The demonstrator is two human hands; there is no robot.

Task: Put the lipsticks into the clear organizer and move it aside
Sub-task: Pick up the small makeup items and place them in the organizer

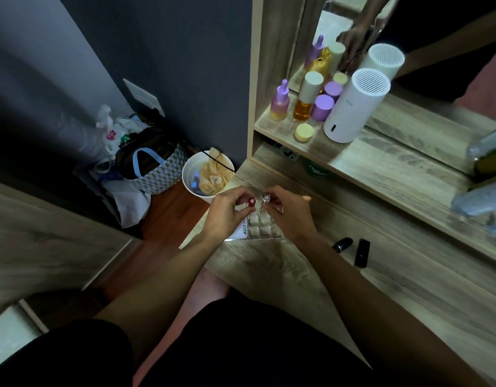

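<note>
A clear organizer (259, 227) with a grid of small cells sits near the left edge of the wooden vanity top (297, 272). Above its far cells, my left hand (227, 210) pinches a lipstick with a red end cap (251, 202). Beside it, my right hand (288, 212) grips a lipstick with a silver end (266, 198). Both lipsticks stand upright over the organizer; whether they rest in cells is hidden by my fingers. Two black lipsticks (342, 244) (362, 252) lie on the tabletop to the right of my right forearm.
On the shelf behind stand purple and amber bottles (280, 101), a yellow jar (304, 132) and a white cylindrical device (355, 107) before a mirror. Clear bottles (478, 202) lie at the right. A white bin (205, 174) and bags (152, 166) are on the floor at the left.
</note>
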